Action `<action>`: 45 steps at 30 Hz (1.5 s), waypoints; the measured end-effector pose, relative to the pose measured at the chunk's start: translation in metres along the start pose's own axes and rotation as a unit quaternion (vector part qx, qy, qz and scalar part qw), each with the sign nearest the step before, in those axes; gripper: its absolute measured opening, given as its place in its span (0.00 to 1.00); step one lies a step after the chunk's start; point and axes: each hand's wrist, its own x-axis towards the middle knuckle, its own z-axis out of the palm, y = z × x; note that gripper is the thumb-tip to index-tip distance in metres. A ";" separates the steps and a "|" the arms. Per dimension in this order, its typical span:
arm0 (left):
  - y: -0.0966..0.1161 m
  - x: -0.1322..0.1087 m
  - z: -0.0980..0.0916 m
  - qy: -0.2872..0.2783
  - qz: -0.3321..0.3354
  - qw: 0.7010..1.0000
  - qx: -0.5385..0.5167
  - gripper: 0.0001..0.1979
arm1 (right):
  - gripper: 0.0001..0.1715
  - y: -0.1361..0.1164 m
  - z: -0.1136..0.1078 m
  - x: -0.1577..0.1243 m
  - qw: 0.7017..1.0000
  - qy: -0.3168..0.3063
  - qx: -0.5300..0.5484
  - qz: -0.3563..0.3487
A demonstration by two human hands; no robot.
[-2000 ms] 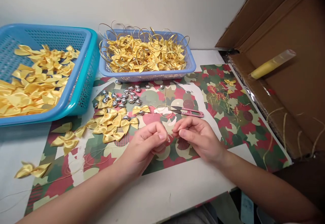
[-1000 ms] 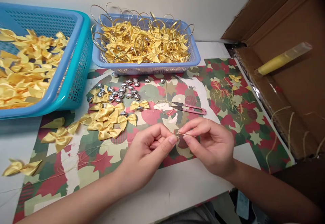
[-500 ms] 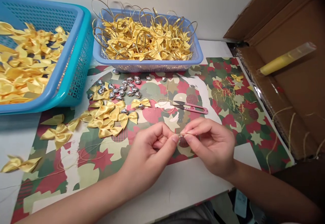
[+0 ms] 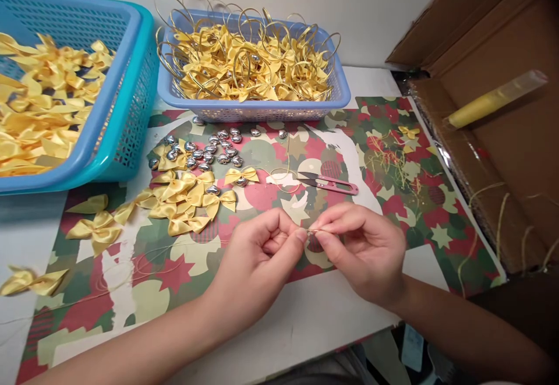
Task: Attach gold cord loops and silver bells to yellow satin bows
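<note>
Head view: thin thread (image 4: 311,230) spans left hand (image 4: 264,257) to right hand (image 4: 364,251), over patterned sheet (image 4: 151,297).
Visible length short, axis left-right, near level. Each hand clamps it, thumb against index, fingers curled. Snips (image 4: 337,186) just beyond, blades leftward; yellow bows (image 4: 186,198) and silver bells (image 4: 208,158) farther left.

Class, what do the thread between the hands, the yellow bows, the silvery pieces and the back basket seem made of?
Thread: probably textile fibre; thin and pale gold, too fine to be sure.
Bows: satin-like ribbon, judging by soft folds and sheen.
Silvery pieces: metal or metal-coated plastic, given their mirror-like highlights.
Basket: likely moulded plastic, smooth blue with perforated walls.
</note>
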 end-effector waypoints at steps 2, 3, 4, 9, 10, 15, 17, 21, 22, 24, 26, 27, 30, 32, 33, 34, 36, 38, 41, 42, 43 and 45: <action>0.000 0.000 0.000 0.000 0.000 1.000 0.002 0.14 | 0.11 0.000 0.000 0.000 1.000 0.000 -0.004 -0.011; 0.000 0.000 -0.001 0.000 0.001 1.000 0.002 0.14 | 0.11 0.001 0.000 -0.001 1.000 0.000 -0.007 -0.017; 0.001 0.000 -0.001 0.001 0.001 1.000 0.003 0.14 | 0.11 0.001 0.000 -0.001 1.000 0.001 -0.012 -0.020; 0.001 0.001 -0.001 0.000 -0.004 1.000 0.005 0.14 | 0.11 -0.001 0.001 0.000 0.999 0.004 -0.032 -0.033; 0.000 0.001 -0.001 0.000 -0.003 1.000 0.007 0.14 | 0.11 -0.001 0.001 0.000 0.999 0.003 -0.032 -0.035; -0.001 0.001 -0.001 -0.002 -0.006 1.000 0.012 0.14 | 0.12 -0.001 0.001 0.000 0.998 0.000 -0.033 -0.045; -0.001 0.000 -0.002 -0.002 -0.009 1.000 0.015 0.14 | 0.12 0.000 0.001 0.001 0.998 0.000 -0.035 -0.056; -0.001 0.000 -0.002 -0.003 -0.012 1.000 0.025 0.14 | 0.12 0.001 0.001 0.002 0.996 0.000 -0.040 -0.079; -0.001 0.000 -0.002 -0.003 -0.012 1.000 0.026 0.14 | 0.12 0.001 0.001 0.002 0.996 0.000 -0.040 -0.081; -0.001 0.001 -0.002 -0.003 -0.013 1.000 0.027 0.14 | 0.12 0.002 0.001 0.002 0.996 0.000 -0.041 -0.085; -0.001 0.001 -0.002 -0.003 -0.013 1.000 0.028 0.14 | 0.12 0.001 0.001 0.002 0.995 0.000 -0.041 -0.088; -0.001 0.001 -0.002 -0.002 -0.013 1.000 0.029 0.14 | 0.12 0.001 0.001 0.002 0.995 0.000 -0.041 -0.089; -0.001 0.000 -0.002 0.001 -0.011 1.000 0.029 0.14 | 0.12 0.001 0.002 0.002 0.995 0.001 -0.040 -0.089; -0.001 0.000 -0.002 0.003 -0.009 1.000 0.027 0.14 | 0.12 0.002 0.001 0.002 0.995 0.001 -0.040 -0.090; -0.001 0.000 -0.002 0.003 -0.010 1.000 0.026 0.14 | 0.12 0.002 0.001 0.002 0.995 0.001 -0.039 -0.090; -0.001 0.000 -0.002 0.002 -0.011 1.000 0.025 0.14 | 0.12 0.002 0.001 0.001 0.995 0.001 -0.039 -0.090; -0.001 0.000 -0.002 0.002 -0.010 1.000 0.023 0.14 | 0.12 0.002 0.001 0.001 0.995 0.001 -0.038 -0.092; -0.001 0.001 -0.001 0.000 -0.009 1.000 0.022 0.14 | 0.12 0.002 0.001 0.001 0.995 0.001 -0.038 -0.095; -0.002 0.002 -0.001 -0.004 -0.008 1.000 0.019 0.14 | 0.12 0.002 0.001 0.002 0.995 0.001 -0.040 -0.096; -0.002 0.002 -0.001 -0.005 -0.009 1.000 0.017 0.14 | 0.12 0.002 0.001 0.002 0.994 0.000 -0.042 -0.097; -0.002 0.002 -0.001 -0.005 -0.010 1.000 0.016 0.14 | 0.11 0.002 0.001 0.002 0.994 0.000 -0.043 -0.098; -0.001 0.002 -0.001 -0.004 -0.010 1.000 0.016 0.14 | 0.11 0.002 0.001 0.003 0.994 -0.001 -0.048 -0.102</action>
